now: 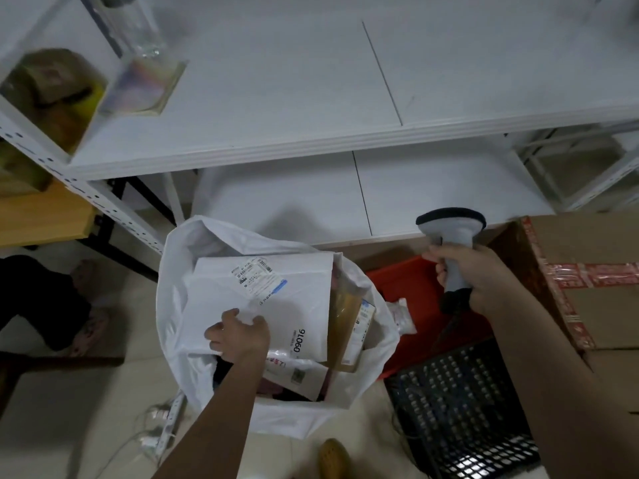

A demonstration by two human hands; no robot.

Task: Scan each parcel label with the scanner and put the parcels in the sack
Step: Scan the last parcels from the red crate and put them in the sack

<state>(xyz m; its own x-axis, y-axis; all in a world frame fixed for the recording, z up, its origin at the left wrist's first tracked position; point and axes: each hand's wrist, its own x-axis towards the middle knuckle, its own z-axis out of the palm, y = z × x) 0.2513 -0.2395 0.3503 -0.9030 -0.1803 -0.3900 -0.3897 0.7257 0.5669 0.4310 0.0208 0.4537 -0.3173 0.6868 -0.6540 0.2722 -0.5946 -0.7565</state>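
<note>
Left hand (238, 335) grips the near edge of a white plastic mailer parcel (262, 299) lying in the open white plastic sack (173, 305) on the floor. Right hand (477, 274) curls round the grey handheld scanner (453, 236), raised over the red plastic bin (401, 278)

Head camera looks steeply down, close above sack (173, 305).

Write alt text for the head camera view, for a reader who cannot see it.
A person's left hand holds a white parcel, label up, at the top of an open white sack full of parcels, while the right hand grips a grey scanner beside it. White shelves stand behind; a red crate, a black crate and a cardboard box sit to the right.
</note>
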